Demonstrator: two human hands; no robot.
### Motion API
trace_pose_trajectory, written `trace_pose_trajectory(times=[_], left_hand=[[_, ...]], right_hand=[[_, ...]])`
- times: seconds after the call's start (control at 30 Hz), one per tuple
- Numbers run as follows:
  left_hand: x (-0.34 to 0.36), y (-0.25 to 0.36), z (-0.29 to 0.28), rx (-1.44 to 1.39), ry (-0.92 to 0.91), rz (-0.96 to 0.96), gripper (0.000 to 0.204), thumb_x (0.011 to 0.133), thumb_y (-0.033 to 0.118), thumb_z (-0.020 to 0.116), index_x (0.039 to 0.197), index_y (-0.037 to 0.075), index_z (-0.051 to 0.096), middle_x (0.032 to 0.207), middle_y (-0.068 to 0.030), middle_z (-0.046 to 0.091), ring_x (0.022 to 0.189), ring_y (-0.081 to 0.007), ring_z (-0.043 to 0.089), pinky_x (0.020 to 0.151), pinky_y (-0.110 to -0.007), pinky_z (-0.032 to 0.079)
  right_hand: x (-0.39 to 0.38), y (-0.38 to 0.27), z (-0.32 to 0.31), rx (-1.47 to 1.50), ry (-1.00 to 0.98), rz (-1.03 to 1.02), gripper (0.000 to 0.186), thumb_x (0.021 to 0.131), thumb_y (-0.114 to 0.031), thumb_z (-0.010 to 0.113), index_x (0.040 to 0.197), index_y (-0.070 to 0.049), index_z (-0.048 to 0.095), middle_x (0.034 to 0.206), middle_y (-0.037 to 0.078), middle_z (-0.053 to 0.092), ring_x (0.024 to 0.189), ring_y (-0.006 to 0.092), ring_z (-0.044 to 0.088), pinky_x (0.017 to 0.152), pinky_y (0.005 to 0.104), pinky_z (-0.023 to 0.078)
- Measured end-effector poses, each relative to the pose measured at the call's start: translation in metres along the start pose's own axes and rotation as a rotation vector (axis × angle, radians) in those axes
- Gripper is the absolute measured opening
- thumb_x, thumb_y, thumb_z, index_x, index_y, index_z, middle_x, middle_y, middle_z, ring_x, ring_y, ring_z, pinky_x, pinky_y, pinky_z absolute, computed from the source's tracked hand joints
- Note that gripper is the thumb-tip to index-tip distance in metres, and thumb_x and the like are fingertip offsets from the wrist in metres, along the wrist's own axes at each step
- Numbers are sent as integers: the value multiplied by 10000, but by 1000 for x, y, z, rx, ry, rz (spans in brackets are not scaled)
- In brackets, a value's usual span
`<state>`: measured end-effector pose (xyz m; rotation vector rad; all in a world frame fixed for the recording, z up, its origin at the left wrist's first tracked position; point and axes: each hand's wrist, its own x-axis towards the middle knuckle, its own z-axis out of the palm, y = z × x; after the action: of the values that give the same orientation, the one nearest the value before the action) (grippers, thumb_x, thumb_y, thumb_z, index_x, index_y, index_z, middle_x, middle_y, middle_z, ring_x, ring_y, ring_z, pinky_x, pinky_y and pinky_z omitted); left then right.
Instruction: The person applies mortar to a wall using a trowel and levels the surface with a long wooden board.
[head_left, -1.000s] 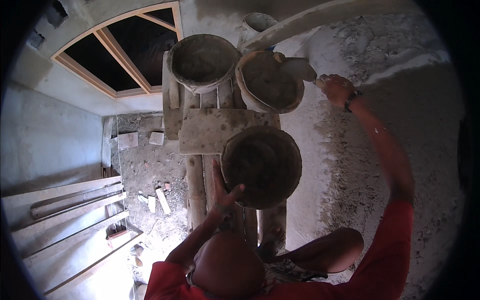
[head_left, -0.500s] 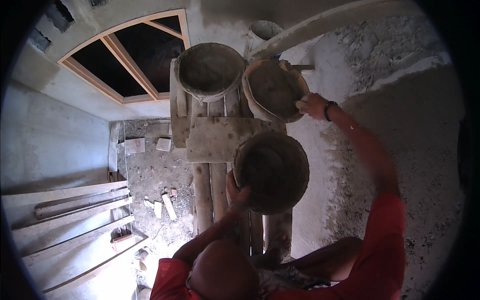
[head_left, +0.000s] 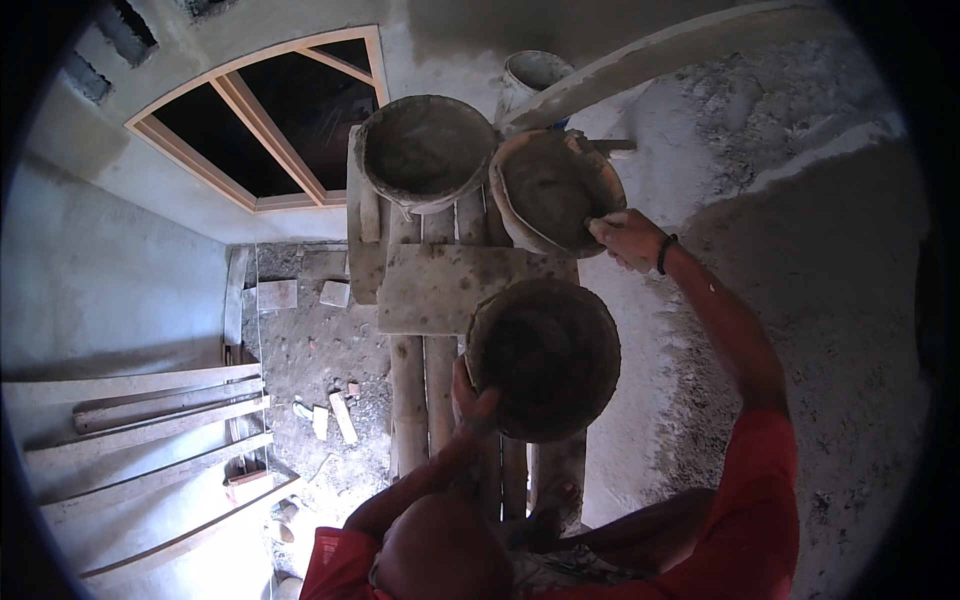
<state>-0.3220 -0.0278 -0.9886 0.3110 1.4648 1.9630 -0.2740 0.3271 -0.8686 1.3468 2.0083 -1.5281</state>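
My left hand (head_left: 473,402) is closed on the left rim of a dark round bucket (head_left: 545,360), its thumb over the edge. Grey residue coats the inside of this bucket, which is in front of me. With my arm stretched forward, my right hand (head_left: 630,240) is closed at the right rim of an orange-brown basin (head_left: 508,215), thumb on the inner side and fingers outside. Grey, mortar-like material lies in the basin. Beside it on the left stands a wide bucket (head_left: 425,150), also holding grey material. A flat spotted board (head_left: 440,290) lies between these vessels and the near bucket.
Wooden planks (head_left: 408,400) form a raised platform under the vessels. A pale bucket (head_left: 535,70) stands behind, by a curved ledge (head_left: 680,60). A wooden window frame (head_left: 240,100) is at far left. Below, rubble (head_left: 340,415) litters the floor near horizontal boards (head_left: 150,425).
The whole view has shifted slightly, so everything appears a little lower. My right hand stays at the basin's rim, its wrist slightly lower; my left hand keeps hold of the near bucket.
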Motion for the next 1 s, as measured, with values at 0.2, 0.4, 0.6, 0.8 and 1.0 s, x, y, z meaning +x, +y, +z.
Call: trace_pose_trajectory(times=[0.2, 0.4, 0.6, 0.8, 1.0], left_hand=[[1, 5, 3, 64, 26, 4, 530, 628, 159, 537, 1129, 3, 461, 990, -119, 578, 926, -204, 551, 842, -337, 436], [1, -1, 0, 8, 15, 28, 511, 634, 148, 528, 1117, -7, 461, 984, -121, 583, 911, -203, 557, 830, -334, 440], [2, 2, 2, -3, 26, -11, 505, 635, 125, 516, 1118, -8, 457, 987, -122, 582, 920, -202, 556, 836, -330, 438], [0, 9, 1, 34, 12, -30, 509, 635, 118, 513, 1125, -9, 454, 998, -119, 585, 923, -199, 559, 845, -333, 440], [-2, 10, 7, -14, 2, -16, 520, 635, 154, 540, 1120, -17, 461, 1004, -118, 588, 924, -197, 566, 836, -338, 448]], right_hand=[[-2, 14, 8, 103, 25, -42, 217, 852, -226, 549, 963, -40, 568, 628, 39, 518, 464, 120, 502, 398, 278, 418], [-9, 22, 13, 166, 66, -112, 260, 853, -210, 537, 1038, -29, 562, 643, 44, 534, 468, 114, 511, 398, 271, 424], [-4, 40, 9, 235, 42, -138, 342, 856, -180, 543, 1161, -25, 532, 648, 48, 541, 470, 117, 513, 401, 271, 429], [-12, 44, 10, 272, 70, -176, 381, 858, -164, 541, 1206, -16, 498, 659, 55, 552, 471, 117, 515, 402, 270, 431], [-28, 41, 6, 250, 151, -202, 390, 854, -168, 561, 1207, -18, 495, 656, 46, 547, 464, 104, 501, 403, 258, 425]])
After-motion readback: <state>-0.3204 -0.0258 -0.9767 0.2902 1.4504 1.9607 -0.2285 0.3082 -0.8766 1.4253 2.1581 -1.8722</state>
